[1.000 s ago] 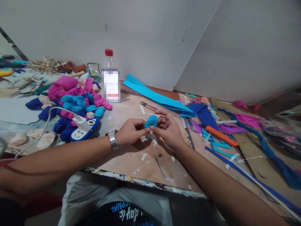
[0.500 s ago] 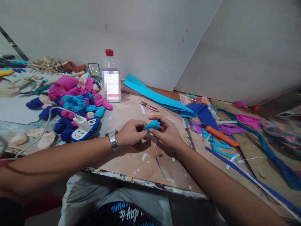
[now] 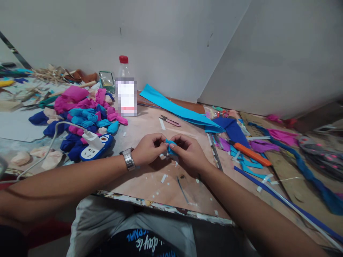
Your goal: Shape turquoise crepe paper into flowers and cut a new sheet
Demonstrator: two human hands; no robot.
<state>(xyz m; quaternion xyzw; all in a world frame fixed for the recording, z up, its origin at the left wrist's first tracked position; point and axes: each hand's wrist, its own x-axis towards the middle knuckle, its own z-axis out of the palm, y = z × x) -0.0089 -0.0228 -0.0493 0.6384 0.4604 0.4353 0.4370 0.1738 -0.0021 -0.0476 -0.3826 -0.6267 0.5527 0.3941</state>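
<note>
Your left hand [image 3: 150, 149] and right hand [image 3: 191, 151] meet low over the bench [image 3: 144, 185], both closed, thumbs and fingertips pinching the blue piece [image 3: 170, 148] from either side. Probably a two-sided grip because it's small and soft; one hand alone would likely let it twist. Snips [image 3: 171, 121] lie just beyond your fingers, likely parked for easy reach. Blue strip [image 3: 174, 107] sits farther back, out of your working patch. Pile [image 3: 87, 116] of coloured bits at left, beside the power strip [image 3: 98, 148]; cutter [image 3: 252, 154] off right.

Hard to see: most of the blue piece, covered by your fingers, so its folds and lower end can't be read. Curled fingers mostly hidden behind thumbs. Bottle [image 3: 123, 60] label pixelated. Far-right clutter blurred, cut off by the edge.
</note>
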